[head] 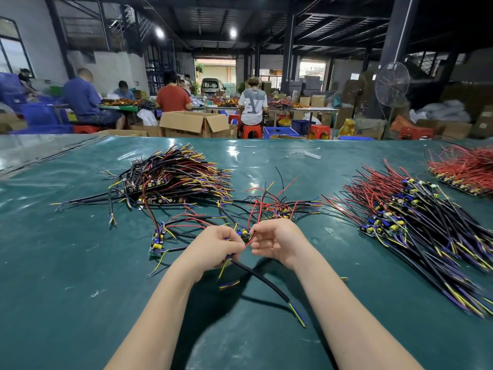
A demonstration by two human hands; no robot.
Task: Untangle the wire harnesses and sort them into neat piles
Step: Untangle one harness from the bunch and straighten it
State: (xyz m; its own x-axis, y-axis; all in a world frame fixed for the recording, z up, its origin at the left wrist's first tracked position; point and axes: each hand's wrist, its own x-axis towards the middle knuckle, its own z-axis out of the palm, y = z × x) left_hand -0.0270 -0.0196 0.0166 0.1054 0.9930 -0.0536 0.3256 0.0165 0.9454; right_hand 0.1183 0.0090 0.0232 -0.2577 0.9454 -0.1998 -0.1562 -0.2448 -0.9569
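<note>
Above the mat [80, 263], the left hand [213, 247] and right hand [277, 241] pinch one harness [260, 279], fingers curled on its board and wires, just before a tangle [266, 206]. A left pile [173, 180] and right pile [416, 222] flank them. The open box [184, 122] beyond hides its contents.

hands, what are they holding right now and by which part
One wire harness, between both. The left hand grips its black cable near the small board; the right hand's fingers pinch its red wire beside that board.

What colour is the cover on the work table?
The cover is dark teal; head view shows it best.
</note>
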